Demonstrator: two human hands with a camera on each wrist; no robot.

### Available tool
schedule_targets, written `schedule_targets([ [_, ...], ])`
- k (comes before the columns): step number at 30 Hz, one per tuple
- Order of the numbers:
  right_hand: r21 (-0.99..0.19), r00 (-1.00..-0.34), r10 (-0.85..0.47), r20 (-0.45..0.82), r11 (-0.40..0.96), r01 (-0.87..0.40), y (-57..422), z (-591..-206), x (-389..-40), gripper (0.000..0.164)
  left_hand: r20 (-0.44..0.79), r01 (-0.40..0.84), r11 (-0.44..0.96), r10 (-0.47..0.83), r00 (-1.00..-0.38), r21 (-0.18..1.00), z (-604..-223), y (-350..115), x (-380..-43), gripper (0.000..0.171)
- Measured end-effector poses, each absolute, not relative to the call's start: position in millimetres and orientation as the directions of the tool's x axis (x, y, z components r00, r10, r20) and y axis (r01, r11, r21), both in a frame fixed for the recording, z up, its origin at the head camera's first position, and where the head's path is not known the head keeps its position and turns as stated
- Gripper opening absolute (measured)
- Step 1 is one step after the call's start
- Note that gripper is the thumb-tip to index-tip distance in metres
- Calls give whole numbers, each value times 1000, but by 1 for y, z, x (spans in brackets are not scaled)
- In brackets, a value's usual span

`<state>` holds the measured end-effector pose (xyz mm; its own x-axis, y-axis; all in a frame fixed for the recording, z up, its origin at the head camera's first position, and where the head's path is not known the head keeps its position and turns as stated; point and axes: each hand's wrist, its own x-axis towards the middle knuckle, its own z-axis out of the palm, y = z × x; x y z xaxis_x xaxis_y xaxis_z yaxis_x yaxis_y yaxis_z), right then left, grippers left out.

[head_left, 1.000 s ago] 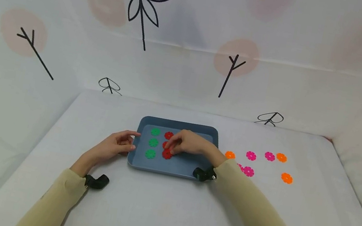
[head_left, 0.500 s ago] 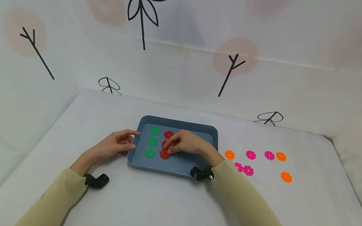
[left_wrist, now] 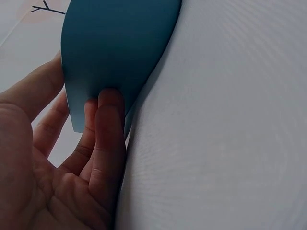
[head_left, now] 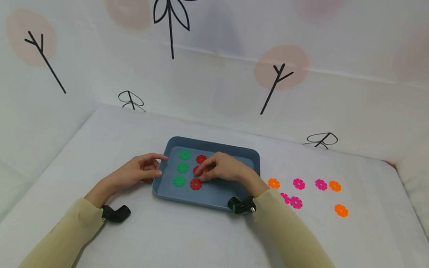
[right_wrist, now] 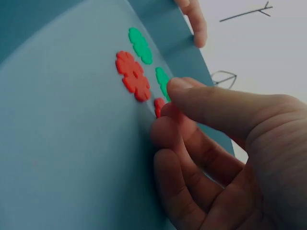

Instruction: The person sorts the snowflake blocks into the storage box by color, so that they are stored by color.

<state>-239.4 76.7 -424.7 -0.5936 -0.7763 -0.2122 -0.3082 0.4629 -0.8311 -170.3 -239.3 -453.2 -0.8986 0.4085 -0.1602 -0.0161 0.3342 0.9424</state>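
Beige sleeves (head_left: 66, 235) end beside black wrist cameras (head_left: 116, 214).

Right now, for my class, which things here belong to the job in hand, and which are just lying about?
Probably in the job:
blue tray, touched by the left hand
red pieces, beside the right hand
green pieces, in the tray

Lying about, perhaps for later:
orange pieces, outside the tray
pink pieces, likewise

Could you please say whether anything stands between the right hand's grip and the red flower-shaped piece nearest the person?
Nothing visible does; the right wrist view shows bare tray between the right hand's grip and that red flower-shaped piece.
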Motion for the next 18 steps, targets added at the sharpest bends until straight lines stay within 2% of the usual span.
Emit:
schedule_targets([
  [7,-849,-598,-779,-190,436,-299,89,-416,-241,20,-162,-20,328,414,-896,944,-454,-240,-171,53],
  [18,-820,-692,-710,-129,469,-328,133,-396,-240,25,-168,-25,333,406,-898,942,-453,-239,-170,53],
])
